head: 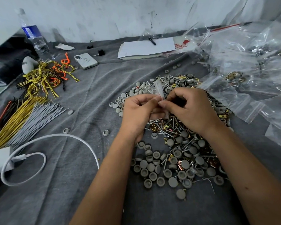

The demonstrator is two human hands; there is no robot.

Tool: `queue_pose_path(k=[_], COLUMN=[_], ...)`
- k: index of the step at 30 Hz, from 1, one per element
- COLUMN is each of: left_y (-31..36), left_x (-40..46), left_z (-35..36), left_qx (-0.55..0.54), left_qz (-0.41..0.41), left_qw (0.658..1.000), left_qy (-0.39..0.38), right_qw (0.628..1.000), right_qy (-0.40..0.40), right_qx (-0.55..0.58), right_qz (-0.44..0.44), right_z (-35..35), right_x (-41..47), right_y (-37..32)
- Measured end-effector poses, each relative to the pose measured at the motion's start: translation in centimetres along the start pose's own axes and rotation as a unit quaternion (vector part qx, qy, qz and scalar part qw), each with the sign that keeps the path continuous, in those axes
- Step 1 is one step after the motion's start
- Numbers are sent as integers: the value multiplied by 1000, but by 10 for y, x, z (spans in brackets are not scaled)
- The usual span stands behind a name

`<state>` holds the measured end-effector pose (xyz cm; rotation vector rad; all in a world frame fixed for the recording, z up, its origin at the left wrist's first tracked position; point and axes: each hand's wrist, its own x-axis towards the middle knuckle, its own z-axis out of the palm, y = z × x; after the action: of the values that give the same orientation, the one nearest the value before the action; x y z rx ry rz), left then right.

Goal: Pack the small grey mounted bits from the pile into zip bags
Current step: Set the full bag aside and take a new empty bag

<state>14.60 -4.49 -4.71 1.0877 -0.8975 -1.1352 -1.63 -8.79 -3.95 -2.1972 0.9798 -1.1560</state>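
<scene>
Here, zip bag (159, 90) pinched between left hand (139, 109) and right hand (190, 109) — above pile (177, 159)

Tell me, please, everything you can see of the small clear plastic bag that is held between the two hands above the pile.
The small clear plastic zip bag is thin, see-through film that looks whitish and crumpled. It stands roughly upright, narrow, its upper end sticking up above the fingers. The left hand and the right hand both pinch it near its middle with thumb and fingertips. It hangs over the pile of grey round caps, screws and brass clips on the grey cloth. Its contents cannot be made out.
</scene>
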Motion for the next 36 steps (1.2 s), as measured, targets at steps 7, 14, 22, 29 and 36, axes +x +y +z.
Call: queue_pose_path(k=[7,14,22,29,36], left_y=[0,-9,-7,3,5], left_x=[-3,-3,0,-2,-7], left_z=[2,4,4,4,6], left_qx=[65,341,299,44,107], left_qz=[91,237,158,9,58], left_qw=[994,908,939,999,993], left_qy=[13,64,60,-21,0], right_qw=[999,992,997,983,995], right_qy=[-14,-45,-49,-62,-46], right_qx=[-27,-115,-61,163,83], right_qz=[-21,-38,-14,58,8], right_z=[-1,2,1,-3,0], right_x=[-1,-2,-1,2,0], right_y=[-2,-2,0,-1,-2])
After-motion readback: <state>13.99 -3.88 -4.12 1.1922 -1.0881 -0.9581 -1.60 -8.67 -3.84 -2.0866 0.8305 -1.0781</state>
